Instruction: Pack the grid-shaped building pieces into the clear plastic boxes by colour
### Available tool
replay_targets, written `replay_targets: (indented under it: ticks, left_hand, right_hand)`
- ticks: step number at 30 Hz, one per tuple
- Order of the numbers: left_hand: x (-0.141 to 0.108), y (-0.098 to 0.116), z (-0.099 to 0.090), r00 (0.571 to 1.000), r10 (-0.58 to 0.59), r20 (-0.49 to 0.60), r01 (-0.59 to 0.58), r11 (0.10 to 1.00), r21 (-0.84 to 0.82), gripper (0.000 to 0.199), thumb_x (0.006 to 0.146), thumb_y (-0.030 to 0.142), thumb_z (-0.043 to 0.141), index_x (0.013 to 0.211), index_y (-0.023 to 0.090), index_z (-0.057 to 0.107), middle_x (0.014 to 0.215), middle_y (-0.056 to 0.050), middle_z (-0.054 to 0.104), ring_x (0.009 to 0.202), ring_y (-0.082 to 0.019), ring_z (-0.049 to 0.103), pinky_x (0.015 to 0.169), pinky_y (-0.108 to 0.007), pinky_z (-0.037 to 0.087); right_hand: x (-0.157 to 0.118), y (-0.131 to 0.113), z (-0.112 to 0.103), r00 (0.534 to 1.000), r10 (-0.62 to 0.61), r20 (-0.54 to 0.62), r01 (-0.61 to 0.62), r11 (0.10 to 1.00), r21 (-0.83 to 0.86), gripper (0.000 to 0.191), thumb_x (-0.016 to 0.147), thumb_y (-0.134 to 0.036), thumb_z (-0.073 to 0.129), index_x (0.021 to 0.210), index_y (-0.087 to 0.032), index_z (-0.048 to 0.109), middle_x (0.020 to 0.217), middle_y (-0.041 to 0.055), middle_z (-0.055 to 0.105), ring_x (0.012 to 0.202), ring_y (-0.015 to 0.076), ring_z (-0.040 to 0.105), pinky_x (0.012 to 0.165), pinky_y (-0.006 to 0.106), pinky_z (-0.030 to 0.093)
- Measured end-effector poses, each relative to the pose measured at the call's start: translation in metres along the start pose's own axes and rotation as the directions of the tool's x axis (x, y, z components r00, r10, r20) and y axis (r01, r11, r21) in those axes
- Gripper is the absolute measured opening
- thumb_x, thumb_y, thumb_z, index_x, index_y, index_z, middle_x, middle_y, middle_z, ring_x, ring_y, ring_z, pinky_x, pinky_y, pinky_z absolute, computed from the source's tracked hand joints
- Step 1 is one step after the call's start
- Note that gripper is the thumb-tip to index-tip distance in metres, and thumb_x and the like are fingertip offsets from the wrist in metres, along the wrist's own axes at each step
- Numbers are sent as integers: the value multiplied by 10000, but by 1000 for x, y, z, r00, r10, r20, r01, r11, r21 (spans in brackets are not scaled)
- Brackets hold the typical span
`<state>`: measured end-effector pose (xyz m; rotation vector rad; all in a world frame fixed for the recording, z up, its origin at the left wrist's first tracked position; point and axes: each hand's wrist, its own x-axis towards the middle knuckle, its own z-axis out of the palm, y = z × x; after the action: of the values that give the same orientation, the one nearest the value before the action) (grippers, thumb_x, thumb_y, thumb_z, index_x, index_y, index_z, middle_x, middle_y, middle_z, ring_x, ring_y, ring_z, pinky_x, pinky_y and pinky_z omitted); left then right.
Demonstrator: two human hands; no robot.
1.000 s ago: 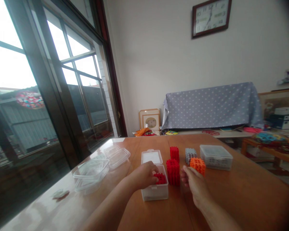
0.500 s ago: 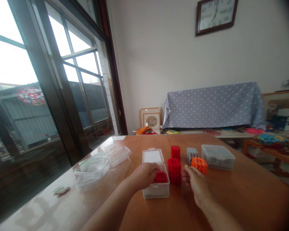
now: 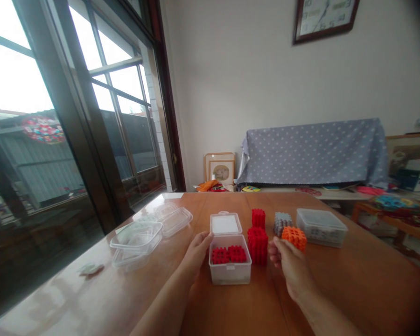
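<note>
A clear plastic box [image 3: 230, 274] with its lid [image 3: 226, 224] flipped back stands in front of me. Inside it, two red interlocking block pieces [image 3: 220, 255] lie side by side. My left hand [image 3: 197, 249] rests along the box's left wall, fingers stretched out toward the rim near the hinge. Just right of the box is a tall red block stack [image 3: 258, 246], with a shorter red stack [image 3: 258, 218] behind it. My right hand [image 3: 290, 261] is closed, thumb against curled fingers, between the tall red stack and an orange block stack [image 3: 294, 238]. Whatever its fingers hold is hidden.
A grey block stack [image 3: 282, 223] stands behind the orange one. Farther right is a closed clear box [image 3: 322, 227] with grey contents. Clear plastic containers [image 3: 136, 240] and a small flat item [image 3: 90, 269] lie on the left of the wooden table [image 3: 231, 310].
My left hand has come out of the box and moved left to its outer side, uncovering two red pieces. My right hand keeps its closed pose. The view has shifted slightly.
</note>
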<state>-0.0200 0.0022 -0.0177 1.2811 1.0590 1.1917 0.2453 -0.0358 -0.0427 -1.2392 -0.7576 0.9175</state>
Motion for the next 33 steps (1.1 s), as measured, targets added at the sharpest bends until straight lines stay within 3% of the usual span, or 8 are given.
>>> replay_targets:
  ticks: [3, 6, 11, 18, 26, 33]
  left_hand:
    - [-1, 0, 0, 997, -14, 72, 20, 996, -88, 488, 834, 580, 654, 1072, 155, 616, 999, -69, 715, 930, -213, 686, 882, -339, 512]
    - [0, -1, -1, 996, -15, 93, 21, 997, -71, 389, 869, 529, 625, 990, 159, 618, 936, -42, 711, 879, -194, 674, 851, -320, 500]
    - [-1, -3, -5, 998, 12, 67, -12, 1000, -1, 289, 886, 456, 586, 858, 168, 599, 834, -2, 680, 800, -162, 632, 779, -279, 463]
    - [3, -8, -9, 999, 32, 14, -33, 999, 24, 216, 807, 387, 606, 767, 175, 608, 777, 1, 653, 754, -168, 590, 733, -275, 441]
    - [8, -6, -9, 1000, 13, 19, -12, 997, -70, 428, 804, 557, 651, 903, 144, 702, 934, -85, 736, 907, -260, 650, 864, -358, 462]
    - [15, -13, -8, 999, 37, -12, -38, 999, -12, 384, 846, 535, 611, 824, 156, 664, 860, -47, 699, 827, -214, 609, 783, -312, 449]
  right_hand:
    - [3, 1, -1, 999, -2, -32, 2, 1000, -3, 392, 791, -573, 668, 822, -183, 677, 698, 20, 679, 626, 159, 582, 548, 273, 426]
    - [5, 2, -1, 999, 7, -51, -7, 1000, -1, 390, 804, -571, 656, 844, -184, 678, 692, 15, 675, 627, 159, 585, 550, 270, 429]
    - [5, 4, -1, 998, 19, -66, -20, 1000, -8, 400, 802, -581, 652, 831, -183, 675, 687, 14, 673, 623, 157, 582, 544, 265, 427]
    - [7, 8, -2, 996, -12, -90, 7, 999, -51, 419, 789, -591, 664, 872, -181, 684, 732, 25, 687, 647, 171, 595, 560, 274, 440]
    - [3, 1, -5, 963, -264, -46, 246, 940, -238, 412, 847, -594, 601, 975, -212, 687, 883, 36, 703, 784, 210, 629, 714, 329, 486]
    - [2, -20, 4, 903, -429, -2, 407, 859, -312, 426, 860, -504, 610, 1173, -216, 635, 1173, 104, 682, 1079, 268, 626, 952, 427, 477]
